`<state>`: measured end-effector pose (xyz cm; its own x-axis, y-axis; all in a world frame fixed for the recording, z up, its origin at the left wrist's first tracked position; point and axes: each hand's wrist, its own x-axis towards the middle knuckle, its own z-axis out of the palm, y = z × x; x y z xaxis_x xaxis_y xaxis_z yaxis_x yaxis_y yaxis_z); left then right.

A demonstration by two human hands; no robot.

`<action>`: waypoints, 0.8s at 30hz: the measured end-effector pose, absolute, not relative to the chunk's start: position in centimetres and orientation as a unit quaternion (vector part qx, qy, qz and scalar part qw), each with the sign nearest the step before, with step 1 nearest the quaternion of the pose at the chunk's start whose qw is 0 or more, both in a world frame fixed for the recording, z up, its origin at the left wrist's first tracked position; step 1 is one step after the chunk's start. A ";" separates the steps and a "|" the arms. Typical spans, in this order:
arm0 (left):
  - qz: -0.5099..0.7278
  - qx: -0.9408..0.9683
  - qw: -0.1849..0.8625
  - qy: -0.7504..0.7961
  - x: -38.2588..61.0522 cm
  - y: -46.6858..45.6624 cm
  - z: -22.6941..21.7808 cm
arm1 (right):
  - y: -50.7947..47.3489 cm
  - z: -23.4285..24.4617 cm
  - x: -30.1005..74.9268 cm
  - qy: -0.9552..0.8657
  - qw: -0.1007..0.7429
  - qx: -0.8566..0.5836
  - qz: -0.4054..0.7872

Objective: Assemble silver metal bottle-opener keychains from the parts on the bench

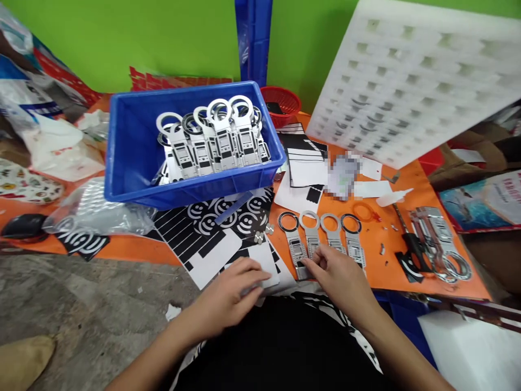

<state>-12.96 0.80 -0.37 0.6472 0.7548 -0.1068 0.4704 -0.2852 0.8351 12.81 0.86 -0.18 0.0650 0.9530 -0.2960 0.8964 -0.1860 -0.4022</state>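
My left hand (pixel 234 290) is at the table's front edge, its fingers and thumb closed on a white paper strip (pixel 262 260) that lies over black-and-white sticker sheets. My right hand (pixel 340 274) is curled, thumb and forefinger close together, touching the lower part of a flat ring-topped metal piece (pixel 296 247). Whether something small sits between those fingers is hidden. Beside that piece, more of the same kind stand in a row, among them a silver-ringed piece (pixel 311 231) and a black-ringed piece (pixel 355 244). Small round metal discs (pixel 259 237) lie left of the row.
A blue bin (pixel 191 193) holding many ring-topped pieces stands at the back left. Black-handled scissors (pixel 413 247) and stacked metal pieces (pixel 442 233) lie right. A white foam board (pixel 411 81) leans behind. A small white squeeze bottle (pixel 393 197) and red basket (pixel 287 98) are farther back.
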 end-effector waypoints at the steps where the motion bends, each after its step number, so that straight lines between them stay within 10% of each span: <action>1: 0.150 0.743 0.502 0.416 -14.7 0.5 -0.1 | 0.7 -0.1 12.5 -0.643 0.080 -0.719 0.252; 7: 0.008 0.572 0.658 0.489 -20.7 -2.6 -1.6 | 0.5 -0.1 7.8 -0.743 0.152 -0.585 0.288; 15: 0.337 0.320 0.592 0.658 -18.1 -3.8 -4.9 | 1.5 -2.1 0.4 -0.880 0.103 -0.405 0.224; 24: 0.386 0.135 0.633 0.658 -16.2 -2.2 -3.4 | 2.3 -2.1 -0.6 -0.877 0.097 -0.428 0.196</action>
<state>-16.22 -2.18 -3.36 -0.1628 0.6652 -0.7287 -0.3112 0.6662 0.6777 -0.59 2.32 -2.05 -0.6154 0.7882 0.0026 0.7121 0.5574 -0.4269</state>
